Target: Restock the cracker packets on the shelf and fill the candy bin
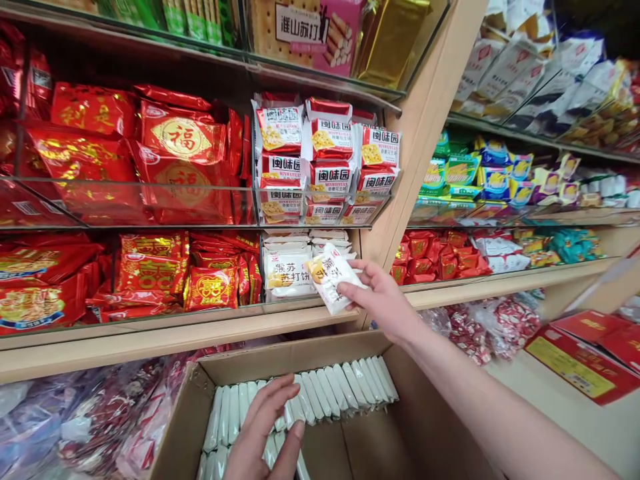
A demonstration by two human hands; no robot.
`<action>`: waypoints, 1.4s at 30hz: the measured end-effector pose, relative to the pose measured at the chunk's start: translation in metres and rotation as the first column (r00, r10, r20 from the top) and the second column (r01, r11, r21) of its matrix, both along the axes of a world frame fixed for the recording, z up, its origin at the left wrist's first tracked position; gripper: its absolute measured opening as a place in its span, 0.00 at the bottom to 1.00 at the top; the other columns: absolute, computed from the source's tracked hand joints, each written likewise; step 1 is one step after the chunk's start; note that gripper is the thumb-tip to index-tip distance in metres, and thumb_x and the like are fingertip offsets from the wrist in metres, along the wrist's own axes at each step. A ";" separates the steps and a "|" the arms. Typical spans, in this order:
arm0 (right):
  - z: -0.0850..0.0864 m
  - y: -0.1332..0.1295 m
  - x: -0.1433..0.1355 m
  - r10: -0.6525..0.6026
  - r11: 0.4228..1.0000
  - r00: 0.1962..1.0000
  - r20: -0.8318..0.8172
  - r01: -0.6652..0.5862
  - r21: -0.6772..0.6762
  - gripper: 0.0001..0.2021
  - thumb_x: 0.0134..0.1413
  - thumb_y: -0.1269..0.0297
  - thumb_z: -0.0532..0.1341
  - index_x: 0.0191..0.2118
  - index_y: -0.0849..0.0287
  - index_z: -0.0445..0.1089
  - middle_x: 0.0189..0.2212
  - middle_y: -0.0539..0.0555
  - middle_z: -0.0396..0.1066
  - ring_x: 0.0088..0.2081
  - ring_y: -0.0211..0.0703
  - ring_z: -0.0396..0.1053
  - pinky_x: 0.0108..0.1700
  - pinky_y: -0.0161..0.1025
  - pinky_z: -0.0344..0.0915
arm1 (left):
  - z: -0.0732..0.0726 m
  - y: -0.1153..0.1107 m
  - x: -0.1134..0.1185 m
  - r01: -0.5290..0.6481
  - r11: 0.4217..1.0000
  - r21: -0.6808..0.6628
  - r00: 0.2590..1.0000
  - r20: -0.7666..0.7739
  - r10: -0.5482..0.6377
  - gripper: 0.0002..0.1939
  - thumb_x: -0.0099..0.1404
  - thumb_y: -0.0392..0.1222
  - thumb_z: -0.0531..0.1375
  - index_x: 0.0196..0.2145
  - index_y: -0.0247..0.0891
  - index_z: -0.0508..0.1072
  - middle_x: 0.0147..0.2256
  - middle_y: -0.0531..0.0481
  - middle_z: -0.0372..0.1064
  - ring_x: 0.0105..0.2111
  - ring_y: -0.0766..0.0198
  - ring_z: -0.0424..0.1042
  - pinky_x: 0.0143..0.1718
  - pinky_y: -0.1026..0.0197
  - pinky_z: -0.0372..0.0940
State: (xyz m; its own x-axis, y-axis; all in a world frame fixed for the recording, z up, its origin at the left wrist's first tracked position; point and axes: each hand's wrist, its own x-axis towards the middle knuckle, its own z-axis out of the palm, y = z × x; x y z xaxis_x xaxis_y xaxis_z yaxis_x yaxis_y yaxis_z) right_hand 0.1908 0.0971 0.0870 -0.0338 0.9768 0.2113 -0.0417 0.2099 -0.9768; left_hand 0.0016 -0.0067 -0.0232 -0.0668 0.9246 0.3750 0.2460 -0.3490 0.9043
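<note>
Pinching a white packet [331,281] before the shelf [150,344], right hand [383,299]; loosely spread over the carton [295,355], left hand [265,437].

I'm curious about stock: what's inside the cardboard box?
The cardboard box holds rows of white packets; the left hand covers some, and whatever lies beneath the packets is hidden.

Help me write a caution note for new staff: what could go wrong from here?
The right hand grips the white packet by one side, so it might slip and drop, perhaps into the carton. The packet might also bump the white packs on the lower shelf. A knock from the left hand could topple some of the upright packets in the carton.
</note>
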 end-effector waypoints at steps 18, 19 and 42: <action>0.004 0.081 -0.063 -0.256 0.931 0.890 -0.377 0.332 0.152 0.23 0.35 0.72 0.61 0.40 0.58 0.51 0.35 0.52 0.66 0.34 0.39 0.68 0.39 0.39 0.65 | 0.085 0.129 0.009 0.041 0.868 0.495 0.281 -0.839 0.466 0.28 0.63 0.50 0.48 0.56 0.28 0.57 0.58 0.32 0.49 0.58 0.42 0.45 0.56 0.38 0.32; 0.004 0.081 -0.065 -0.225 0.937 0.880 -0.418 0.313 0.156 0.22 0.35 0.73 0.61 0.39 0.58 0.51 0.34 0.51 0.66 0.33 0.38 0.68 0.39 0.39 0.65 | 0.084 0.128 0.009 0.039 0.868 0.496 0.271 -0.841 0.468 0.28 0.63 0.50 0.48 0.56 0.28 0.57 0.58 0.32 0.49 0.58 0.42 0.44 0.56 0.38 0.32; 0.003 0.081 -0.061 -0.606 0.701 0.476 0.637 -0.058 0.711 0.16 0.58 0.70 0.45 0.47 0.63 0.63 0.48 0.60 0.60 0.48 0.47 0.57 0.50 0.43 0.54 | 0.100 0.133 0.010 0.011 0.844 0.536 0.180 -0.831 0.526 0.24 0.64 0.50 0.46 0.54 0.38 0.59 0.60 0.34 0.45 0.59 0.44 0.41 0.52 0.31 0.29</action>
State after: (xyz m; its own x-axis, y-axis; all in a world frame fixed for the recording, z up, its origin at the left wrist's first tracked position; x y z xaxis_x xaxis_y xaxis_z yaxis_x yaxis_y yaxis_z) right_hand 0.1302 0.1784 0.0896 -0.2583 0.6258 0.7360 0.8249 0.5393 -0.1691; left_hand 0.0113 0.1266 0.0763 0.3670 0.7056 0.6062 0.9299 -0.2609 -0.2592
